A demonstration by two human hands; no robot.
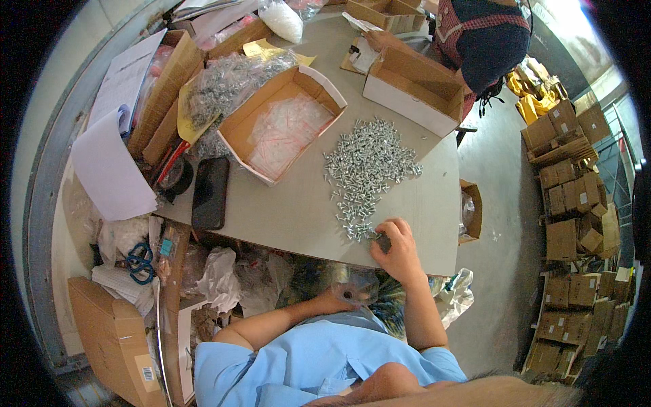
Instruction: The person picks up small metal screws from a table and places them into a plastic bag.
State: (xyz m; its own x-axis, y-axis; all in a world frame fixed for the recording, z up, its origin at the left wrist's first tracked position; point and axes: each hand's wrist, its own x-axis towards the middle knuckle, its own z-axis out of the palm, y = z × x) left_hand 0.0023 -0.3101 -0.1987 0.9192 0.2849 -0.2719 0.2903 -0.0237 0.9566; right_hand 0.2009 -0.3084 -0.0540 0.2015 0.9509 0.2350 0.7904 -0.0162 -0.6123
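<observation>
A loose pile of small silvery screws (369,166) spreads over the grey table (285,210). At the pile's near end, close to the table's front edge, my right hand (400,252) rests with thumb and fingers curled together. Something dark grey shows inside that curl, too small to make out. Below the table edge, over my lap, my left hand (333,298) is closed on a clear plastic bag (358,286); its fingers are partly hidden behind the plastic. Left of the pile stands an open carton (234,141) holding small clear zip bags (288,132) with red strips.
A black phone (210,193) lies at the table's left, by bagged hardware (237,85) and papers (112,163). Across the table, a person (478,41) reaches past an open white-sided carton (413,102). Blue-handled scissors (140,263) lie lower left. Stacked cardboard boxes (573,203) line the right.
</observation>
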